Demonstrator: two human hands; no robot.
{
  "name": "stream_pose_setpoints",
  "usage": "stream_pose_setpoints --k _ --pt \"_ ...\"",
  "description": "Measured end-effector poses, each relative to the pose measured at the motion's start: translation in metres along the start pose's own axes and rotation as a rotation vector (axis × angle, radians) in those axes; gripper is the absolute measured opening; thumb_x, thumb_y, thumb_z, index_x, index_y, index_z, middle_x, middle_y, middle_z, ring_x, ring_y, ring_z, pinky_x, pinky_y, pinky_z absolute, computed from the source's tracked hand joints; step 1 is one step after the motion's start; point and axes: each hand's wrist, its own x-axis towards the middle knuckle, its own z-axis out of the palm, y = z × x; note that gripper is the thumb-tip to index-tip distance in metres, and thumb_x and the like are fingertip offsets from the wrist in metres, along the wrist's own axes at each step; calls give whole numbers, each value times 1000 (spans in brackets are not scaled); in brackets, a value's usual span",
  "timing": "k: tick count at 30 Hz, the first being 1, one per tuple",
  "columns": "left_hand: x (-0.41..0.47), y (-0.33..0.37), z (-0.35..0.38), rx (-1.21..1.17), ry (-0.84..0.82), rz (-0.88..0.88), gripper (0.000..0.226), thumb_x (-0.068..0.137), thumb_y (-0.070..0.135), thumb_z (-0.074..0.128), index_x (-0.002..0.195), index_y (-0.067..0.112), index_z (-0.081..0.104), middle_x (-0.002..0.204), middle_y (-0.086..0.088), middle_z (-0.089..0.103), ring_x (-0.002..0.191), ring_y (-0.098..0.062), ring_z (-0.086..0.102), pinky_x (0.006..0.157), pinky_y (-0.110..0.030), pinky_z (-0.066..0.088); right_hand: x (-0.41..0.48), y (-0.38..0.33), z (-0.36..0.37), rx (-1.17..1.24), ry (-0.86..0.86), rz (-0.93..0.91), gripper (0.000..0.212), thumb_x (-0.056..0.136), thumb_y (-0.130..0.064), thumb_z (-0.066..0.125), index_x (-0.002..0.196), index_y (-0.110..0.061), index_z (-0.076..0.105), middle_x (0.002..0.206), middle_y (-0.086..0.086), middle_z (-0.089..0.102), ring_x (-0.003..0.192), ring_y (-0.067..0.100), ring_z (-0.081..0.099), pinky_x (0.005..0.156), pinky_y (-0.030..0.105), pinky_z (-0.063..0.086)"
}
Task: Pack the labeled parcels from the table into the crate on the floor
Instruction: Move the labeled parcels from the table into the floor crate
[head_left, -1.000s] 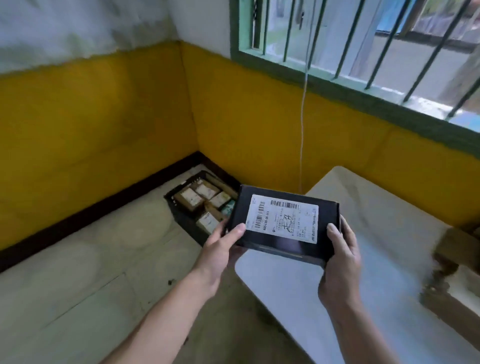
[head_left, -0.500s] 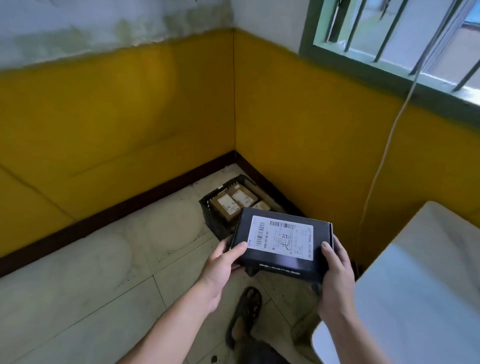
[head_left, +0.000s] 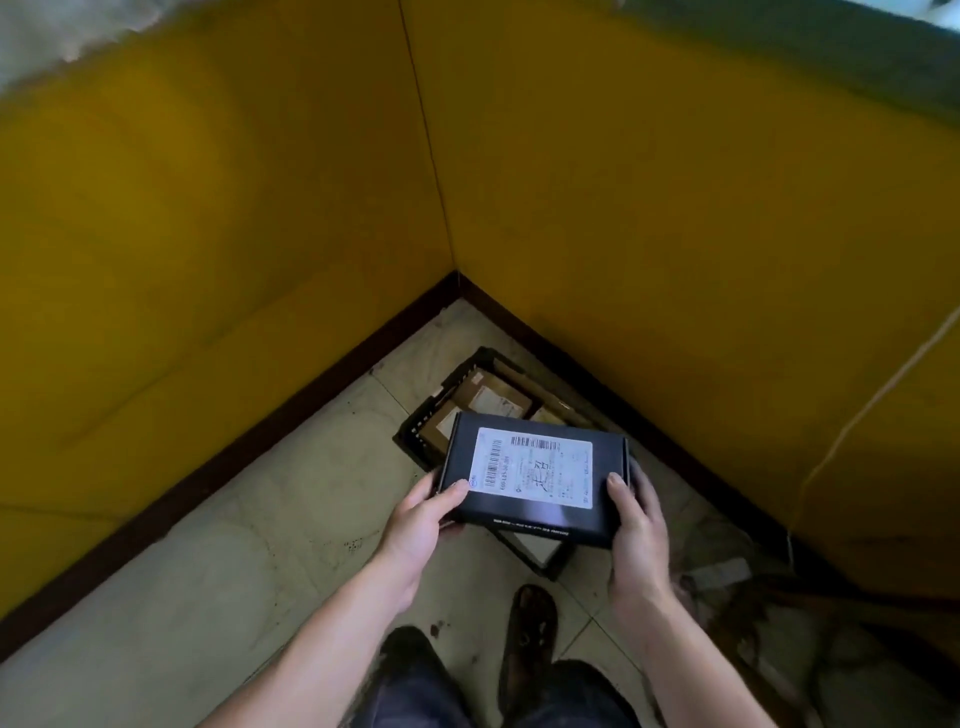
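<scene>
I hold a flat black parcel (head_left: 535, 475) with a white barcode label on top, level and above the floor. My left hand (head_left: 423, 519) grips its left end, thumb on the top face. My right hand (head_left: 636, 525) grips its right end the same way. Directly beyond and below the parcel sits the black crate (head_left: 423, 423) in the corner of the room, with several brown labeled parcels (head_left: 491, 397) lying inside. The black parcel hides the crate's near part.
Yellow walls with a dark skirting board (head_left: 291, 410) meet just behind the crate. My foot in a dark sandal (head_left: 530, 623) stands on the tiled floor close to the crate. A white cord (head_left: 872, 400) hangs down the right wall. Debris (head_left: 722, 571) lies at the right.
I have turned away from the table, which has left the view, and stepped toward the corner. The black parcel now hangs over the crate's near side, still in both hands.
</scene>
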Motion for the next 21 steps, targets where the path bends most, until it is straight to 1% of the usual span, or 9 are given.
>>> stream_pose_setpoints --k 3,6,8,11,14,16,18,20,21 --pt "38 15 -11 62 20 -25 34 93 28 64 127 31 62 111 12 74 109 -13 66 93 -31 50 23 -5 32 -15 10 32 36 92 -36 62 121 -56 54 115 -18 65 88 -1 69 66 13 52" --pt "81 32 -27 171 36 -37 45 93 29 64 137 33 54 117 16 69 115 -12 61 102 -36 46 47 0 67 -40 40 69 45 96 -34 57 137 -48 46 125 -9 61 109 12 62 97 40 50" --pt "112 43 -39 249 10 -41 54 95 25 63 145 33 45 132 9 61 121 -14 56 108 -38 41 63 9 92 -56 116 81 46 97 -33 56 139 -45 43 122 -8 57 114 19 58 104 50 45" --pt "160 55 -57 361 -78 -43 55 97 23 61 147 31 41 138 7 55 120 -12 52 100 -31 40 85 28 131 -73 296 45 36 95 -32 58 127 -44 47 117 -7 59 107 18 60 97 47 49" --pt "216 66 -77 449 -152 -79 52 97 18 59 146 28 41 137 5 56 124 -16 51 104 -36 40 112 57 168 -69 432 45 28 94 -30 62 119 -39 52 117 -4 62 98 5 59 82 30 50" --pt "251 70 -89 508 -178 -97 51 96 15 59 143 28 42 131 6 56 119 -15 52 102 -36 42 131 78 191 -67 496 74 29 93 -27 62 121 -35 56 121 -3 61 96 2 58 73 20 46" --pt "286 71 -97 576 -208 -91 49 95 13 61 137 31 45 126 9 55 115 -13 52 102 -38 45 148 97 210 -95 538 106 36 94 -25 62 129 -31 56 127 -3 59 104 9 59 82 26 51" --pt "321 67 -101 618 -245 -96 38 94 12 62 118 39 52 117 14 59 111 -12 56 96 -36 50 169 116 223 -117 532 123 41 95 -22 59 134 -32 53 132 -3 59 117 17 57 100 41 48" --pt "339 63 -101 639 -269 -93 35 94 12 62 109 42 54 112 17 61 108 -10 58 92 -32 51 180 125 227 -126 531 133 42 96 -22 57 134 -35 52 132 -4 58 119 17 55 103 44 46"
